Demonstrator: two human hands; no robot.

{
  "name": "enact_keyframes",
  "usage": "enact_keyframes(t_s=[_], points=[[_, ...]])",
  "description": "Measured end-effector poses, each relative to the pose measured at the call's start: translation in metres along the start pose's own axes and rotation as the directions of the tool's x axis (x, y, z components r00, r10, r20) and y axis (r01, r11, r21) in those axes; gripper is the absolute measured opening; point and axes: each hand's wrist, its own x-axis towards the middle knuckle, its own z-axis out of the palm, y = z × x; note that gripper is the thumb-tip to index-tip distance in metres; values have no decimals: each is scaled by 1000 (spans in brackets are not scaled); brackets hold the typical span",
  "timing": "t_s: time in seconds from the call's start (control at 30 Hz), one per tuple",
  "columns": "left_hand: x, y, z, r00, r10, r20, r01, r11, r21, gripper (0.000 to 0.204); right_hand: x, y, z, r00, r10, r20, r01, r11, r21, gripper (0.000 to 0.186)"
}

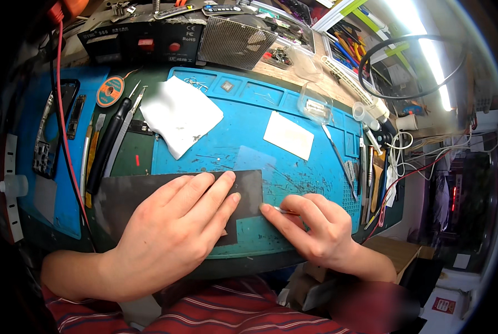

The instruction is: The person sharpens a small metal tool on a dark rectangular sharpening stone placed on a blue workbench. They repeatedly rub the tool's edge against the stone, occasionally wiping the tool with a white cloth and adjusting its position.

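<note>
Under the left hand [171,231], dark sheet [121,200] lies crosswise.

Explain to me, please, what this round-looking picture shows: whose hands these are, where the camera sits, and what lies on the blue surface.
The picture comes from a wide camera worn on a person's head, looking down, so straight edges bend near the rim. Both hands are that person's own. The left hand lies flat on a dark grey sheet, pressing it onto a blue work mat. The right hand pinches a thin metal tool whose tip meets the sheet's right edge. Also on the mat: a white cloth, a white card and tweezers. Left of the mat lie a black pen-like tool and a phone frame. The bench behind is crowded with tools.
</note>
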Motion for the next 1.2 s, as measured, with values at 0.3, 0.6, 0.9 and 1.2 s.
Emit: enact_keyframes(t_s=[0.3, 0.6, 0.9, 1.2], points=[[0, 0, 1, 1000, -2, -3, 2, 1000, -7, 59, 4, 5, -1, 1000, 1, 28, -1, 1000, 11, 42], [0, 0, 1, 1000, -3, -3, 3, 1000, 0, 59, 3, 4, 2, 1000, 6, 14, -6, 1000, 0, 46], [0, 1, 0, 1000, 0, 0, 0, 1000, -2, 60, 9, 10, 5, 1000, 5, 8, -5, 1000, 1, 45], [0, 0, 0, 1000, 0, 0, 0, 1000, 4, 60, 7, 9, 3, 1000, -1, 9, 1, 1000, 5, 46]])
